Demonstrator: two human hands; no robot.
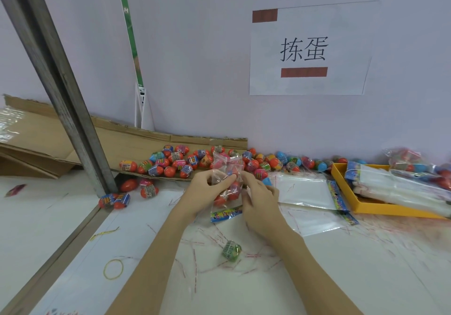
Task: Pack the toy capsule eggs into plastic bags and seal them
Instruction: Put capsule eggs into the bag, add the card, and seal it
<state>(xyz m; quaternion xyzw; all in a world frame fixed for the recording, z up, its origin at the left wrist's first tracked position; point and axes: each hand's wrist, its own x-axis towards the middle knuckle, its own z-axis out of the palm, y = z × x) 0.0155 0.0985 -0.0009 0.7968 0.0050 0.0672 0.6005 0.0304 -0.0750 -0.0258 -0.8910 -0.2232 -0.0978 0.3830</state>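
Clear plastic bag (227, 187) part-filled with eggs, gripped by left hand (207, 187) and right hand (258, 200) mid-table, unsealed; loose capsule eggs (175, 162) heaped along far edge, filled bags (410, 165) far right.

two bare forearms reach into view from the near edge, with no sleeves, watch, rings or gloves on them. the left hand (207, 184) and right hand (260, 201) are bare too, with slim fingers (225, 180) and short, unpainted nails.
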